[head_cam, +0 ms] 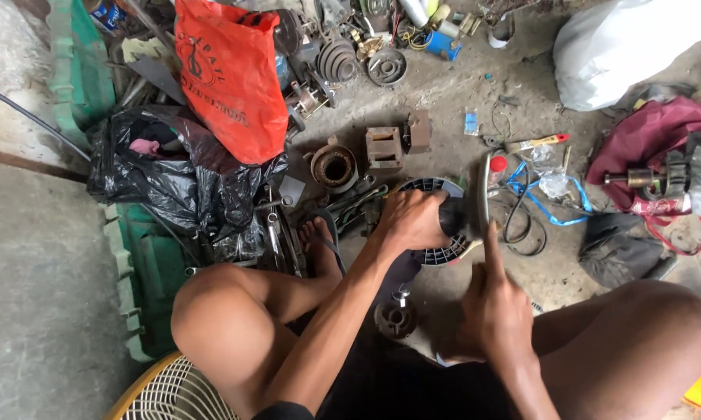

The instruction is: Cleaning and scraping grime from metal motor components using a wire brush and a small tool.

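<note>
I sit on the ground with knees apart. My left hand (412,220) grips a round dark fan motor housing (444,253) with a slotted rim, held above the floor. My right hand (496,307) is beside it, forefinger stretched up against the housing's right edge, next to a curved metal strip (484,194). Whether the right hand holds a tool is hidden. A small round dark part (395,319) lies on the floor below the housing.
A motor stator (333,166) and rusty laminated blocks (384,146) lie ahead. An orange plastic bag (230,74) and black bag (171,175) sit left; a white sack (622,43) and maroon cloth with a rotor (661,179) right. A fan guard (175,393) lies at my left knee.
</note>
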